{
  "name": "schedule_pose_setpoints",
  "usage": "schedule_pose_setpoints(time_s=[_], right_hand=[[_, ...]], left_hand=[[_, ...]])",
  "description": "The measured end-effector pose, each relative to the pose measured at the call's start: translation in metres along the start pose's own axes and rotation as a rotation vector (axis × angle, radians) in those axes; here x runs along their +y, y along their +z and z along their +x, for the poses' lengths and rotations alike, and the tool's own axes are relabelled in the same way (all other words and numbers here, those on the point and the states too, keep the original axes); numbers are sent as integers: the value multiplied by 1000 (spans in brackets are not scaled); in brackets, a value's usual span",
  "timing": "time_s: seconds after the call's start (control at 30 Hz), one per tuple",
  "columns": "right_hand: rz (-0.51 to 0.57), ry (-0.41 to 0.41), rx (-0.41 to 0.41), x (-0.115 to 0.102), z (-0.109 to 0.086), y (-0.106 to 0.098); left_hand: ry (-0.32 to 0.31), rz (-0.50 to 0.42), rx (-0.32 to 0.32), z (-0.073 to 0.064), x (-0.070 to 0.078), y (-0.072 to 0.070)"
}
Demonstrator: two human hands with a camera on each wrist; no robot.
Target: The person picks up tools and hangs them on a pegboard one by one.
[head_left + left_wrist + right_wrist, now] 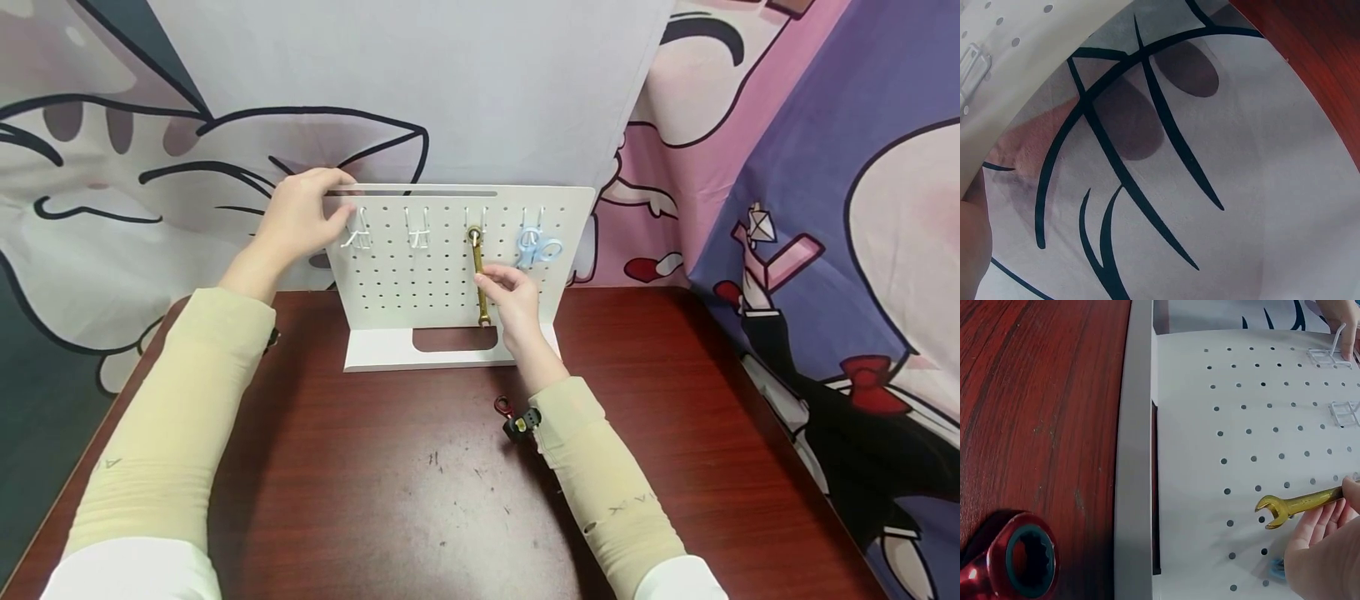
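A brass-coloured wrench (481, 287) hangs upright against a white pegboard (390, 287), its ring end at a hook. My right hand (516, 302) pinches the wrench's shaft between thumb and fingers; in the right wrist view the open jaw end of the wrench (1279, 509) sticks out past the thumb. At the board's upper left corner my left hand (303, 212) grips the edge, thumb in front and fingers over the top. Only part of the left hand (972, 250) shows in the left wrist view. Light blue scissors (536, 246) hang right of the wrench.
Two white wire hooks, one at the left (360, 233) and another hook (417, 232) beside it, bear nothing. A red ring-ended wrench (1041, 556) lies on the dark red table (360, 467), partly hidden by the right wrist camera. Printed cloth (480, 92) hangs behind.
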State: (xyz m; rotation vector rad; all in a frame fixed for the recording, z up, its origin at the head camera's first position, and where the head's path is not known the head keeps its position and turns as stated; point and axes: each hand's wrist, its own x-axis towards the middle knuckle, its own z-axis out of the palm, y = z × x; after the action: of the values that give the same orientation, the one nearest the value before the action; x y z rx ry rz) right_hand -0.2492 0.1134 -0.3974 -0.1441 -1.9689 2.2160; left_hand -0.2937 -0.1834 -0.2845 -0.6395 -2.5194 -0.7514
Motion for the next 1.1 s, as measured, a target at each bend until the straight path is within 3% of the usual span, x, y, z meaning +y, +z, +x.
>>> schedule_pose_setpoints(time_s=[0.33, 0.63, 1.1], right_hand=[[-29, -32, 39, 0, 2, 12], [-58, -41, 14, 0, -2, 10], [-155, -31, -88, -7, -30, -28]], left_hand=[[-10, 0, 0, -1, 3, -2], [-16, 5, -6, 0, 4, -2], [-19, 7, -9, 1, 3, -1]])
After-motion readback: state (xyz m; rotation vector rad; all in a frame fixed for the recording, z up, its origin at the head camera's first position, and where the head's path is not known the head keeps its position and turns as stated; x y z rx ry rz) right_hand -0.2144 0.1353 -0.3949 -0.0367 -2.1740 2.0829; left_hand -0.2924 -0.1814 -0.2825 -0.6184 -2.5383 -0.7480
